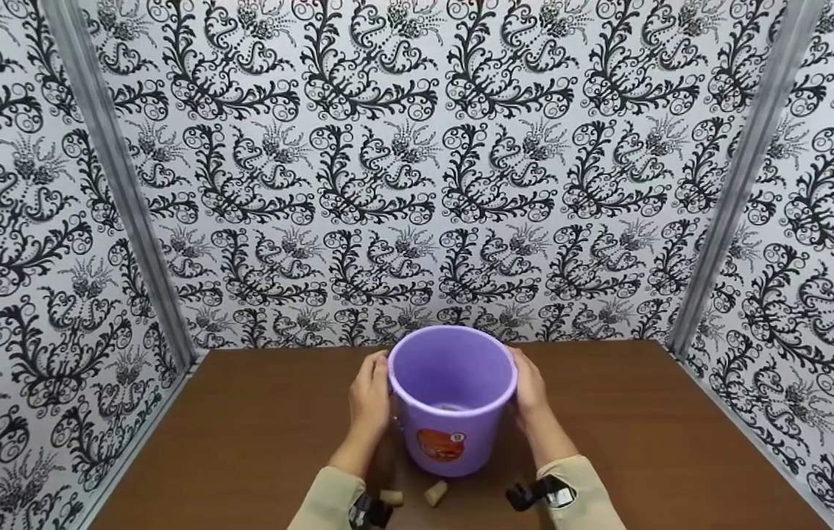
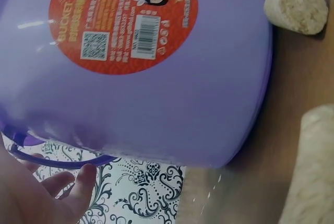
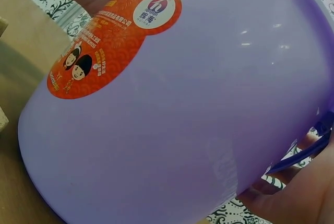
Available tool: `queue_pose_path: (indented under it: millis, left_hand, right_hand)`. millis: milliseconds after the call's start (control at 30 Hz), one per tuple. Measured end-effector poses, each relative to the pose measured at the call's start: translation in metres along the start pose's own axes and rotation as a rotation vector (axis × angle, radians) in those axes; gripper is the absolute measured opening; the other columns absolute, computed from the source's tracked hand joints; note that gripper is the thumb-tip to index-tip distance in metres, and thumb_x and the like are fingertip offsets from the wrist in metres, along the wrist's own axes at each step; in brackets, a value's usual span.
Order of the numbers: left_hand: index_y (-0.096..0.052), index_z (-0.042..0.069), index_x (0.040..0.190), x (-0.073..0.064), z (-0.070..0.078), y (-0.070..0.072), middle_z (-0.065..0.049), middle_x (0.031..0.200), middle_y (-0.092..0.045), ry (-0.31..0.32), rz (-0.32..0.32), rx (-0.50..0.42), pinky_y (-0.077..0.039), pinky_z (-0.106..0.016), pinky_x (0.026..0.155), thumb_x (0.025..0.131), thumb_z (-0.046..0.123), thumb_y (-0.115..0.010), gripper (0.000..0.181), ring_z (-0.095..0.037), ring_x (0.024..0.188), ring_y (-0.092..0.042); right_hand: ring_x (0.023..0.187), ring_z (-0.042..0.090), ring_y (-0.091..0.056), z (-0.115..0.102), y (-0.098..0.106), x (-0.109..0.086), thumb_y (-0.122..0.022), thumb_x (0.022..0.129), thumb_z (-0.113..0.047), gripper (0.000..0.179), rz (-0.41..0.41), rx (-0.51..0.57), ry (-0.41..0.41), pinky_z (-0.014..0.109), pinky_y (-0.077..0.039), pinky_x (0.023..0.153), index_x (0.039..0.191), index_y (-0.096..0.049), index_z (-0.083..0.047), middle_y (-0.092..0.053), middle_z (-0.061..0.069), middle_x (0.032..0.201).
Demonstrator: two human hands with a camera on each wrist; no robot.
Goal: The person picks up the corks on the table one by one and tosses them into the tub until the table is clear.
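Observation:
A purple plastic bucket (image 1: 453, 442) with a red-orange label (image 1: 440, 445) stands at the middle of the table, its mouth tipped toward me. My left hand (image 1: 371, 394) holds its left side just below the rim, and my right hand (image 1: 531, 386) holds the opposite side. Near the fingers in both wrist views runs the darker purple handle (image 2: 62, 160). Two tan cork stoppers, a left one (image 1: 391, 497) and a right one (image 1: 436, 493), lie on the table before the bucket. Something small and pale shows at the bucket's bottom, too unclear to name.
The brown wooden table (image 1: 269, 442) is bordered by walls (image 1: 402, 184) with black scrolls on white. Grey metal posts stand in the back corners. Black wrist cameras are strapped over both cream sleeves (image 1: 328, 500).

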State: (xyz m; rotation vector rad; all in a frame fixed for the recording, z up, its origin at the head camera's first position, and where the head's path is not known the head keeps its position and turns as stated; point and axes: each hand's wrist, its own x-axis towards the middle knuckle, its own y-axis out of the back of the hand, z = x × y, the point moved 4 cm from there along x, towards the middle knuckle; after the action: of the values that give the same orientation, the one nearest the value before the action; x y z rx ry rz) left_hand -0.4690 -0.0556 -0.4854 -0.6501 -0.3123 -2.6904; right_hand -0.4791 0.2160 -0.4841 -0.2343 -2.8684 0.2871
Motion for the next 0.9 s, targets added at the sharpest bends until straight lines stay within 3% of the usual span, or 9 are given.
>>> queue_pose_path:
  millis: [100,233,367,533,633,733,900]
  left_hand:
    - [-0.071,0.004,0.129,0.001,0.001,0.006,-0.016,0.127,-0.075,0.012,0.016,0.001,-0.051,-0.055,0.107,0.111,0.027,-0.049,0.036,-0.037,0.12,-0.069]
    - [-0.068,0.003,0.133,0.004,0.006,0.018,-0.02,0.137,-0.07,0.032,0.02,-0.056,-0.058,-0.056,0.1,0.113,0.027,-0.046,0.038,-0.041,0.122,-0.067]
    - [-0.064,-0.001,0.136,0.012,0.013,0.035,-0.026,0.141,-0.065,0.033,0.047,-0.12,-0.063,-0.053,0.09,0.114,0.025,-0.041,0.041,-0.044,0.125,-0.063]
    - [-0.061,-0.004,0.137,0.021,0.021,0.06,-0.027,0.138,-0.063,0.038,0.087,-0.176,-0.063,-0.047,0.091,0.116,0.026,-0.036,0.044,-0.041,0.123,-0.061]
    - [-0.061,-0.004,0.137,0.024,0.025,0.067,-0.027,0.14,-0.063,0.04,0.083,-0.201,-0.063,-0.041,0.091,0.116,0.027,-0.036,0.046,-0.04,0.126,-0.061]
    - [-0.063,-0.003,0.135,0.022,0.026,0.069,-0.026,0.14,-0.064,0.036,0.063,-0.168,-0.063,-0.044,0.092,0.115,0.028,-0.038,0.044,-0.04,0.127,-0.062]
    - [-0.067,0.004,0.132,0.012,0.021,0.069,-0.022,0.136,-0.069,0.023,0.012,-0.041,-0.064,-0.05,0.09,0.112,0.025,-0.051,0.034,-0.038,0.12,-0.067]
  right_hand:
    - [0.119,0.027,-0.066,0.0,-0.001,-0.002,-0.027,0.117,-0.026,0.054,-0.019,0.001,-0.002,0.046,-0.049,0.112,0.147,-0.054,0.01,-0.062,0.029,0.144]
    - [0.117,0.026,-0.066,-0.001,-0.004,-0.004,-0.029,0.117,-0.027,0.055,-0.036,0.006,-0.015,0.044,-0.05,0.109,0.146,-0.054,0.011,-0.063,0.03,0.141]
    - [0.109,0.023,-0.067,0.0,-0.004,-0.006,-0.031,0.116,-0.027,0.053,-0.03,0.007,-0.034,0.039,-0.053,0.102,0.143,-0.056,0.011,-0.068,0.027,0.132]
    - [0.104,0.02,-0.067,0.002,-0.002,-0.005,-0.035,0.116,-0.026,0.051,-0.023,0.027,-0.042,0.036,-0.054,0.097,0.14,-0.058,0.012,-0.073,0.018,0.121]
    - [0.103,0.02,-0.067,0.002,0.001,-0.003,-0.036,0.116,-0.026,0.051,-0.014,0.041,-0.045,0.036,-0.055,0.096,0.139,-0.058,0.013,-0.074,0.015,0.118]
    - [0.1,0.02,-0.068,0.001,0.003,-0.002,-0.036,0.115,-0.026,0.05,-0.011,0.059,-0.046,0.035,-0.056,0.094,0.136,-0.059,0.013,-0.074,0.013,0.112]
    - [0.097,0.02,-0.068,0.001,0.004,-0.001,-0.035,0.115,-0.027,0.05,-0.01,0.074,-0.044,0.035,-0.056,0.092,0.132,-0.062,0.012,-0.074,0.009,0.106]
